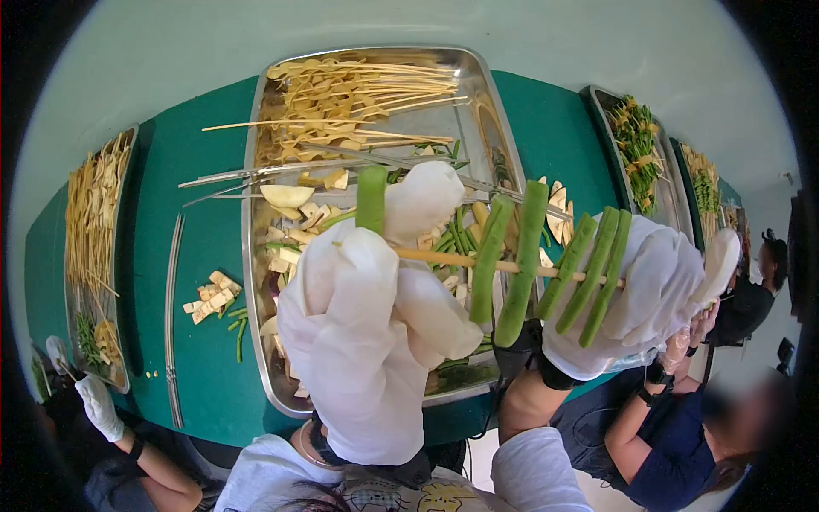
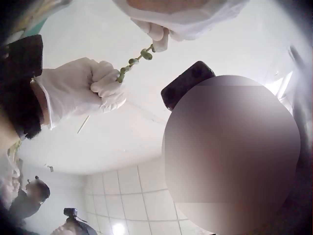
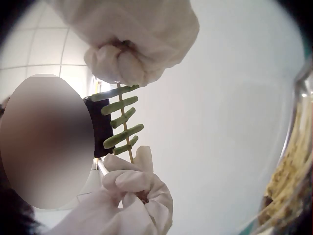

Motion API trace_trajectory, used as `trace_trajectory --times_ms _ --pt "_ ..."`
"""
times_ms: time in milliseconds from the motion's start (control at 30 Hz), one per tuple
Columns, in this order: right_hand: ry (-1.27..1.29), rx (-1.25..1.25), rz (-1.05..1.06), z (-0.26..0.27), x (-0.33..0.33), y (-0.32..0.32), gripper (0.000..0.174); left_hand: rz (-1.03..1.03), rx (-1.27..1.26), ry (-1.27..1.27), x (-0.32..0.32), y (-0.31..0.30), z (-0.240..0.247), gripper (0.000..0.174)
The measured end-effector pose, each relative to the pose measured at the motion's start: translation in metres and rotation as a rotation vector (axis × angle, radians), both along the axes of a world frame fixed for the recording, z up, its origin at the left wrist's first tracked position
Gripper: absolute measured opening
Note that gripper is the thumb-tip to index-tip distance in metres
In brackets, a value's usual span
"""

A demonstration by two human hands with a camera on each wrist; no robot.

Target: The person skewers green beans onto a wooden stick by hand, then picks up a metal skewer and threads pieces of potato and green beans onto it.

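My gloved left hand (image 1: pixel 354 316) pinches a green bean piece (image 1: pixel 370 198) that sticks up past its fingers, at one end of a wooden skewer (image 1: pixel 435 256). Several more green bean pieces (image 1: pixel 522 264) are threaded crosswise along the skewer. The gloved right hand (image 1: pixel 627 286) grips the skewer at its other end, close to the last beans. In the right wrist view, the right hand (image 3: pixel 142 44) is above and the left hand (image 3: pixel 132 191) below, with the beans between them. Part of the skewer (image 2: pixel 83 124) shows beyond the right hand in the left wrist view.
Below the hands, a steel tray (image 1: pixel 252 290) holds finished skewers (image 1: pixel 341 94), metal skewers (image 1: pixel 230 177) and cut vegetables. Chopped pieces (image 1: pixel 213 296) lie on the green table (image 1: pixel 200 384). More trays (image 1: pixel 128 341) stand at both sides, and another person (image 1: pixel 682 427) sits at the right.
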State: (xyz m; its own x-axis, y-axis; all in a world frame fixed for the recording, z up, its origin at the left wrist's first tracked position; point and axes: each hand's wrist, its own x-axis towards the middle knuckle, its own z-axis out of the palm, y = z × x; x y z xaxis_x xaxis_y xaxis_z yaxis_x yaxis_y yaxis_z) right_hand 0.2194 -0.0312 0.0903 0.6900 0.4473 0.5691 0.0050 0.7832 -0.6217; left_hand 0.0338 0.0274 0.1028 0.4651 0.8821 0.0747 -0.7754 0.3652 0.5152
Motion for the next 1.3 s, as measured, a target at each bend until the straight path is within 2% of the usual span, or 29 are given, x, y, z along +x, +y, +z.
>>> trace_trajectory --times_ms 67,100,167,300,367,567,733,867,967,1000,1100,1133,1200,1300 --pt "-0.015 0.020 0.049 0.000 0.001 -0.002 0.031 0.028 0.138 0.235 -0.004 0.001 0.000 0.049" --pt "-0.020 0.027 0.076 0.000 0.002 -0.004 0.030 0.162 0.270 0.637 -0.001 -0.003 0.009 0.050" --pt "-0.028 0.037 0.122 -0.001 0.004 -0.006 0.030 0.275 0.327 0.927 0.002 -0.005 0.015 0.050" --pt "-0.036 0.042 0.218 -0.005 0.009 -0.013 0.031 0.197 0.049 0.476 0.004 -0.002 0.016 0.049" --pt "-0.036 0.039 0.265 -0.009 0.012 -0.017 0.032 0.173 -0.003 0.375 0.005 -0.001 0.016 0.049" --pt "-0.030 0.039 0.378 -0.015 0.020 -0.026 0.040 0.167 -0.076 0.257 0.008 -0.003 0.016 0.047" --pt "-0.033 0.028 0.495 -0.014 0.034 -0.034 0.049 0.148 -0.066 0.315 0.008 -0.006 0.023 0.045" --pt "-0.139 0.024 0.583 0.013 0.030 -0.016 0.055 0.081 0.004 0.319 0.007 -0.006 0.025 0.040" --pt "-0.280 0.047 0.618 0.046 0.009 0.016 0.059 0.129 0.043 0.181 0.005 0.003 0.013 0.036" --pt "-0.297 0.032 0.600 0.051 0.007 0.017 0.058 0.144 0.057 0.136 0.004 0.006 0.010 0.035" --pt "-0.104 0.069 0.399 0.052 -0.003 0.021 0.065 0.135 0.058 0.000 0.002 0.012 0.007 0.034" --pt "-0.134 0.064 0.440 0.051 -0.003 0.021 0.062 0.138 0.029 -0.046 0.002 0.010 0.007 0.034" --pt "-0.193 0.053 0.521 0.049 -0.002 0.023 0.058 0.185 -0.019 -0.026 0.006 0.008 0.010 0.038" --pt "-0.113 0.147 0.374 0.045 -0.009 0.024 0.061 0.280 -0.059 0.104 0.009 0.007 0.017 0.048"
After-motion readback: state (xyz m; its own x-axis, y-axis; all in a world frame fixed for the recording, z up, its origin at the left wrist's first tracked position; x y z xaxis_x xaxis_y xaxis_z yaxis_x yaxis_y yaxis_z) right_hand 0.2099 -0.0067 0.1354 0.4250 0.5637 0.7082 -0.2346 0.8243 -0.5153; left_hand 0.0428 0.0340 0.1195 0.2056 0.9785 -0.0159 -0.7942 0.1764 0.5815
